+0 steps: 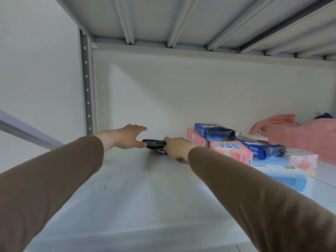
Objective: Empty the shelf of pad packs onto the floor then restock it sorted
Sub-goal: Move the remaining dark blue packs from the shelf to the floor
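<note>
A small black pad pack (155, 144) lies on the white shelf board (138, 188), deep toward the back. My right hand (175, 147) grips its right end. My left hand (130, 137) reaches in from the left with fingers stretched out, its thumb touching the pack's left end. To the right lies a heap of pad packs: a dark blue pack (213, 130) on top of pink packs (197, 139), a pink patterned pack (231, 150), another dark blue pack (261, 147), a light blue pack (280, 172) and a pale pink pack (302, 161).
A pink cloth (298, 135) is bunched at the far right against the back panel, with something purple (324, 116) behind it. The upper shelf's ribbed underside (181, 19) hangs overhead. A perforated metal upright (86, 79) marks the left end.
</note>
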Motion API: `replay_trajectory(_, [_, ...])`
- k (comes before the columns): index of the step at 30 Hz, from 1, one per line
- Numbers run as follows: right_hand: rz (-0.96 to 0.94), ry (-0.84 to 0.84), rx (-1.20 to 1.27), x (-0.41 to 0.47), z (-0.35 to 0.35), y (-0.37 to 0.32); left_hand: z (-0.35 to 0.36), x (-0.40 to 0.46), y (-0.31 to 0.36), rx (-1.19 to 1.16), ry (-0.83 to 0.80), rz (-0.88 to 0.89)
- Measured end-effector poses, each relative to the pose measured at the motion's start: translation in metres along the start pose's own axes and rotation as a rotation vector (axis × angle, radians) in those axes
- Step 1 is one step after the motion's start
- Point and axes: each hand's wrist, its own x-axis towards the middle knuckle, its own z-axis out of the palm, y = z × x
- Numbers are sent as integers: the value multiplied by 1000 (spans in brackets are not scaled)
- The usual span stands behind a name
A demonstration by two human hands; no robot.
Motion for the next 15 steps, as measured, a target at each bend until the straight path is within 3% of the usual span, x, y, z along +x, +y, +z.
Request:
replay_trajectory(6, [69, 187, 75, -18, -35, -7, -20, -5, 11, -12, 47, -16])
replay_trajectory(11, [94, 315, 452, -39, -103, 3, -42, -7, 30, -54, 124, -49])
replay_trajectory(15, [146, 319, 575, -71, -159, 38, -53, 0, 58, -80, 108, -29])
